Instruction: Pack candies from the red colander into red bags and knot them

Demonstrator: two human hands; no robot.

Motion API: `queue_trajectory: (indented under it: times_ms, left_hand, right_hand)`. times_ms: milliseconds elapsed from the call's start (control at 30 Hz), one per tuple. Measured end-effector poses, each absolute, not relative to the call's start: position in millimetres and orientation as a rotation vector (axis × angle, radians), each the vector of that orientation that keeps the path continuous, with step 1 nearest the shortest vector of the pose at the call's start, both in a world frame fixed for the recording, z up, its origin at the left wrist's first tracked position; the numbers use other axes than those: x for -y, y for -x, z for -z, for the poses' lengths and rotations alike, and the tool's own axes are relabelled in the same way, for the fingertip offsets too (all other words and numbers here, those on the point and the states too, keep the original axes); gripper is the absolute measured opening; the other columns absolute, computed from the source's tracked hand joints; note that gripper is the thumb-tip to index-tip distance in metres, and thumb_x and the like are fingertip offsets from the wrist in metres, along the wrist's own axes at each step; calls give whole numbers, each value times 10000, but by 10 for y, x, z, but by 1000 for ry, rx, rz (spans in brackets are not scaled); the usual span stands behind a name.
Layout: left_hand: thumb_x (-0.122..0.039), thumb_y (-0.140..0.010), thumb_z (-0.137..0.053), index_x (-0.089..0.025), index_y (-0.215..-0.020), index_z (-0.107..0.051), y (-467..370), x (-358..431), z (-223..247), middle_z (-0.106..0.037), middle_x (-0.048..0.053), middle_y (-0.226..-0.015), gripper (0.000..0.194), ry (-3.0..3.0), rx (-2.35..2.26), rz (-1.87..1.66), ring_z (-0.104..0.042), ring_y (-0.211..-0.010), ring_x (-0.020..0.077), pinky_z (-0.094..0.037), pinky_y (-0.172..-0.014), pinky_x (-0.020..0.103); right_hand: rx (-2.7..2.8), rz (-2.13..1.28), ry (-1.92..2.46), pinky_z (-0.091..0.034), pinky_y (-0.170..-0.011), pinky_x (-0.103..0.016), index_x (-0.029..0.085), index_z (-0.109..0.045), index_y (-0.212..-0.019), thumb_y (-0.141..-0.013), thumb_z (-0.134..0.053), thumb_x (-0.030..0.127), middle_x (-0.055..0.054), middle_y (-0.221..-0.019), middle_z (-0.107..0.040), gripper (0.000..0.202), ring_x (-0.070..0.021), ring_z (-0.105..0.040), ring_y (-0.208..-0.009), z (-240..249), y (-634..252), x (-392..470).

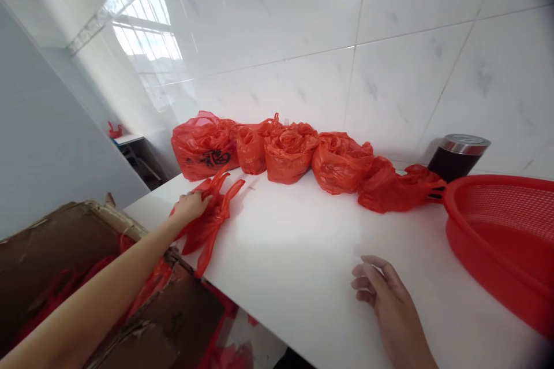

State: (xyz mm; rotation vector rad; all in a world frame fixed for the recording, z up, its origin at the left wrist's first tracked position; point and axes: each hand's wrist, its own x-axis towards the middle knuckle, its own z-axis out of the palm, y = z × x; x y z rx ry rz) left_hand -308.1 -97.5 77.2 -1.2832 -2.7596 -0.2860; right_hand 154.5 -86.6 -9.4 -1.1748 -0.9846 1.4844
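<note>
At the left end of the white table, my left hand [189,207] grips a loose red plastic bag [212,213]. The bag looks flat and crumpled, its handles spread to the right and one part hanging over the table's front edge. My fingertips are partly hidden in its folds. Over the right half of the table is my right hand [389,305], holding nothing, its fingers loosely curved and the thumb apart. Behind both hands, several filled red bags stand in a row by the wall, among them a large bag with black printing [203,149].
A torn cardboard box [142,340] with red bags inside stands at the lower left, against the white table [277,253]. To the right are a red mesh basket [476,248] and a dark tumbler [454,161] with a steel rim. A tiled wall [303,22] rises behind.
</note>
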Motion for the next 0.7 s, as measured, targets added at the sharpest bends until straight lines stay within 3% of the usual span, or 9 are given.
queue_trajectory:
  times_ms: [100,167,267,333,500,700]
  left_hand:
    - [-562,-820,-589,-131,-1312,-479,3116,1034,-710,-539,199,-1280,664,1221,2767,201,-475,-1206,394,-389,-948,603]
    - [-571,-741,-664,-106,-1346,-435,3174,1081,-764,-539,236,-1275,797,1252,2763,190,-457,-1202,452,-400,-922,581]
    - [-438,-820,-638,-132,-1361,-424,3321,1156,-961,-578,167,-1247,657,1272,2757,254,-556,-1114,342,-457,-897,461]
    - [-391,-896,-564,-158,-1334,-460,3447,1206,-1136,-579,121,-1240,507,1218,2739,329,-588,-1067,272,-480,-896,451]
    - [-348,-907,-571,-163,-1266,-528,3699,1301,-1420,-585,101,-1224,406,1189,2701,460,-601,-1048,252,-511,-878,462]
    - [-342,-909,-569,-160,-1262,-530,3776,1356,-1372,-586,98,-1217,398,1206,2721,536,-606,-1034,248,-520,-863,450]
  right_hand:
    - [1014,-1492,1181,-512,-614,-281,237,-569,-1039,-759,-655,603,-19,-861,-627,469,-175,-589,-735,91,-1523,878]
    - [1042,-1494,1191,-514,-618,-285,239,-569,-1047,-767,-643,611,-18,-846,-631,471,-177,-592,-730,80,-1517,891]
    - [1085,-1476,1217,-514,-618,-288,238,-567,-1046,-763,-638,629,-16,-820,-634,488,-181,-591,-724,68,-1519,903]
    - [1101,-1462,1221,-514,-616,-290,234,-564,-1043,-755,-638,640,-16,-805,-634,502,-184,-589,-718,68,-1518,902]
    - [1124,-1460,1213,-513,-624,-294,235,-553,-1043,-759,-634,641,-15,-803,-636,502,-184,-590,-718,78,-1502,897]
    - [1137,-1455,1206,-509,-626,-292,238,-550,-1038,-765,-639,629,-8,-783,-630,485,-183,-585,-710,76,-1506,903]
